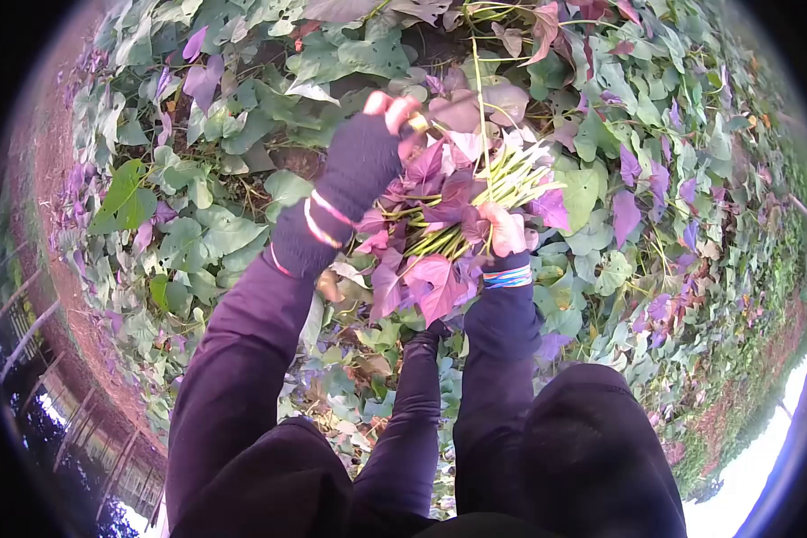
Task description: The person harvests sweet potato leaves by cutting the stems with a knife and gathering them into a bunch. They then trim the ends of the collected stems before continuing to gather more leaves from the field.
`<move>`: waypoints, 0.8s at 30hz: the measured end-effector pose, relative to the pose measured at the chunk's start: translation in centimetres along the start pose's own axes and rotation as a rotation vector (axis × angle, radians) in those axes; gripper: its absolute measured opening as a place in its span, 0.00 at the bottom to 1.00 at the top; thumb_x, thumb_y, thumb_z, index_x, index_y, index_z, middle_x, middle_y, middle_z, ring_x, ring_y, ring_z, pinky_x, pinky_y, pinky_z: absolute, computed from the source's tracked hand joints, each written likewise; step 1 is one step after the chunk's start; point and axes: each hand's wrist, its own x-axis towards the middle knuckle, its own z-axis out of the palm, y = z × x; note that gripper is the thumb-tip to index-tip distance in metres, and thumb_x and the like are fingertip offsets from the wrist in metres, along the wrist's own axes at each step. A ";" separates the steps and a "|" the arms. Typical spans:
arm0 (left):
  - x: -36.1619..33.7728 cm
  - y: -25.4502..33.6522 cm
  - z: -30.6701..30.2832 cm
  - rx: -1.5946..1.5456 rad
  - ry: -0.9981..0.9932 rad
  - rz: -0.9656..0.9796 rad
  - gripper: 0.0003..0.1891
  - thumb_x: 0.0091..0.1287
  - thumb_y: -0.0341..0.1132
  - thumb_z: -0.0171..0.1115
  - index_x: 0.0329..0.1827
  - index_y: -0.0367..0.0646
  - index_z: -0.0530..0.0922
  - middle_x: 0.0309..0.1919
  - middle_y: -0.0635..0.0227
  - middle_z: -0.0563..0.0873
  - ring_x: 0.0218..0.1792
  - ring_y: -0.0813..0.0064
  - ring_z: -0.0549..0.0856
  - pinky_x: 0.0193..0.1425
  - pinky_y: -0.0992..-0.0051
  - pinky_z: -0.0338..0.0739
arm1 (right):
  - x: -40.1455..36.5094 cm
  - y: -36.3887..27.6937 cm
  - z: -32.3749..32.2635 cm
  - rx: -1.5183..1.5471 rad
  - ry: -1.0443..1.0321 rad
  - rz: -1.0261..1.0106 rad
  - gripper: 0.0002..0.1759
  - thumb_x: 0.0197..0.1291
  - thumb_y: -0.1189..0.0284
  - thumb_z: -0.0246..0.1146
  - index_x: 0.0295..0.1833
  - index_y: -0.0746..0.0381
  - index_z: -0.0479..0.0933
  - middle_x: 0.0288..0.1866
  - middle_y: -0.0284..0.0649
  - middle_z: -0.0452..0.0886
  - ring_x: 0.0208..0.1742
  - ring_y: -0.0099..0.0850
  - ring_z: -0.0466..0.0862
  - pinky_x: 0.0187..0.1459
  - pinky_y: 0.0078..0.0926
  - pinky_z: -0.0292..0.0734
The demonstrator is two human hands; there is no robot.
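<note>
Fig.: head view, person bent over a vine bed; near to far.

Foreground: dark trousers fill the lower edge. Two dark sleeves run up from there, L sleeve and R sleeve.

Mid-frame: R hand is closed tight round a bunch of cut vines, gripping approx. where the stalks meet; a striped cuff sits at its wrist. The bunch is held in the air above the bed, between the two hands. Its purple and pink leaves hang toward the person, and its green stalks fan out up and to the right, cut ends free.

L hand lies at the bunch's far upper-left edge. It wears a dark fingerless glove w/ pink bands at the wrist. Its bare fingertips are bent onto the outer leaves; whether they pinch or only press cannot be told. One thin stalk rises from the bunch past this hand toward the top edge.

Background: green ground leaves mixed w/ purple ones cover nearly all the ground around and beyond the hands. A strip of bare reddish soil borders the bed at far left. Rails of a fence show beyond it, lower left. Bright sky shows at the lower-right rim.
</note>
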 end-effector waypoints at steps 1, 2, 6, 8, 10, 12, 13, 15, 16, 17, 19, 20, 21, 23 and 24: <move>2.2 -1.9 1.7 0.125 -0.013 -0.142 0.21 0.50 0.36 0.58 0.47 0.46 0.66 0.37 0.60 0.74 0.32 0.59 0.79 0.32 0.66 0.74 | -1.1 -1.2 1.1 0.048 0.085 0.039 0.11 0.52 0.71 0.51 0.25 0.67 0.74 0.19 0.33 0.75 0.19 0.19 0.71 0.20 0.16 0.65; 4.2 -3.3 3.2 0.154 -0.062 -0.173 0.22 0.50 0.36 0.57 0.49 0.45 0.63 0.37 0.57 0.74 0.34 0.55 0.78 0.35 0.62 0.73 | -1.1 -0.5 0.9 0.003 0.048 -0.008 0.11 0.51 0.72 0.52 0.24 0.67 0.74 0.19 0.33 0.74 0.18 0.18 0.71 0.20 0.16 0.64; 10.8 -3.2 6.8 0.256 -0.147 0.114 0.15 0.53 0.34 0.53 0.45 0.47 0.68 0.37 0.56 0.76 0.36 0.55 0.79 0.37 0.61 0.73 | -1.5 1.6 0.4 -0.236 -0.085 -0.295 0.10 0.49 0.72 0.53 0.25 0.67 0.75 0.21 0.34 0.75 0.22 0.20 0.72 0.24 0.17 0.65; 10.9 -5.0 7.7 0.304 -0.190 0.175 0.13 0.53 0.35 0.53 0.43 0.46 0.71 0.35 0.56 0.78 0.36 0.55 0.79 0.37 0.61 0.73 | -1.9 1.2 1.1 0.005 0.045 0.084 0.09 0.48 0.72 0.54 0.26 0.68 0.76 0.23 0.35 0.76 0.22 0.22 0.74 0.24 0.20 0.66; 9.9 -7.8 7.0 0.464 -0.336 -0.057 0.11 0.55 0.36 0.52 0.40 0.46 0.74 0.32 0.58 0.80 0.35 0.57 0.80 0.37 0.62 0.73 | -2.9 0.6 1.1 0.034 -0.037 0.094 0.08 0.47 0.74 0.55 0.25 0.68 0.75 0.23 0.34 0.76 0.22 0.22 0.74 0.25 0.20 0.66; 6.6 -9.4 5.2 0.498 -0.395 -0.295 0.11 0.56 0.38 0.51 0.40 0.45 0.74 0.30 0.59 0.81 0.35 0.58 0.81 0.37 0.62 0.73 | -4.0 3.6 0.6 -0.286 -0.173 -0.442 0.07 0.43 0.76 0.54 0.29 0.68 0.74 0.23 0.34 0.76 0.24 0.22 0.74 0.29 0.18 0.68; 4.6 -9.6 3.5 0.411 -0.409 -0.254 0.13 0.55 0.41 0.52 0.39 0.43 0.74 0.30 0.58 0.81 0.34 0.57 0.80 0.36 0.62 0.73 | -5.7 1.6 1.7 -0.025 -0.119 0.171 0.15 0.39 0.78 0.53 0.38 0.68 0.73 0.31 0.36 0.78 0.31 0.23 0.75 0.35 0.18 0.68; 0.6 -12.5 3.8 -0.235 -0.296 -0.428 0.20 0.56 0.51 0.53 0.38 0.42 0.71 0.28 0.62 0.79 0.28 0.73 0.79 0.31 0.73 0.72 | -8.6 0.2 4.4 0.159 -0.207 0.062 0.22 0.37 0.79 0.51 0.46 0.68 0.70 0.40 0.40 0.77 0.39 0.25 0.75 0.39 0.17 0.68; -1.5 -8.2 -0.5 -0.771 -0.387 -0.649 0.20 0.57 0.52 0.53 0.39 0.43 0.71 0.30 0.69 0.78 0.30 0.81 0.76 0.32 0.79 0.70 | -9.8 0.4 5.2 0.186 -0.264 0.086 0.25 0.36 0.79 0.51 0.48 0.69 0.68 0.42 0.42 0.76 0.41 0.29 0.76 0.41 0.21 0.69; -3.6 -6.2 -2.5 -0.968 -0.375 -0.608 0.18 0.58 0.50 0.54 0.40 0.44 0.71 0.31 0.73 0.78 0.33 0.82 0.76 0.37 0.81 0.69 | -10.9 0.7 6.0 0.209 -0.323 0.110 0.28 0.35 0.80 0.51 0.50 0.69 0.67 0.44 0.44 0.76 0.44 0.32 0.76 0.44 0.24 0.70; -7.6 -4.2 -5.0 -0.835 -0.322 -0.476 0.20 0.56 0.46 0.57 0.46 0.41 0.71 0.34 0.71 0.79 0.36 0.82 0.75 0.43 0.82 0.67 | -13.1 0.7 8.4 0.175 -0.385 0.192 0.28 0.35 0.81 0.51 0.50 0.67 0.67 0.45 0.41 0.75 0.46 0.30 0.75 0.47 0.23 0.67; -9.1 -2.8 -6.3 -0.936 -0.149 -0.560 0.22 0.54 0.43 0.61 0.48 0.41 0.71 0.34 0.72 0.78 0.34 0.83 0.74 0.40 0.83 0.67 | -14.4 0.5 9.5 0.145 -0.409 0.258 0.27 0.37 0.81 0.52 0.51 0.67 0.67 0.45 0.40 0.75 0.46 0.28 0.74 0.47 0.22 0.67; -9.7 -2.3 -9.1 -0.794 -0.195 -0.675 0.22 0.52 0.40 0.63 0.49 0.42 0.71 0.33 0.73 0.77 0.32 0.84 0.73 0.38 0.83 0.68 | -15.4 0.2 10.7 0.112 -0.428 0.323 0.26 0.39 0.82 0.53 0.51 0.66 0.68 0.46 0.38 0.75 0.46 0.27 0.74 0.47 0.20 0.66; -10.7 -3.0 -12.3 -0.761 0.311 -0.495 0.15 0.54 0.32 0.61 0.44 0.41 0.74 0.25 0.77 0.74 0.25 0.85 0.71 0.29 0.81 0.67 | -16.8 -0.4 13.3 0.029 -0.491 0.161 0.23 0.46 0.82 0.57 0.52 0.64 0.68 0.47 0.36 0.74 0.46 0.24 0.73 0.48 0.20 0.66; -11.3 -3.7 -15.6 -0.711 0.423 -0.524 0.14 0.55 0.32 0.60 0.44 0.40 0.74 0.26 0.77 0.74 0.25 0.85 0.71 0.29 0.81 0.67 | -17.7 -1.3 14.2 0.073 -0.403 0.268 0.21 0.49 0.78 0.60 0.52 0.64 0.68 0.47 0.36 0.74 0.47 0.25 0.73 0.49 0.21 0.66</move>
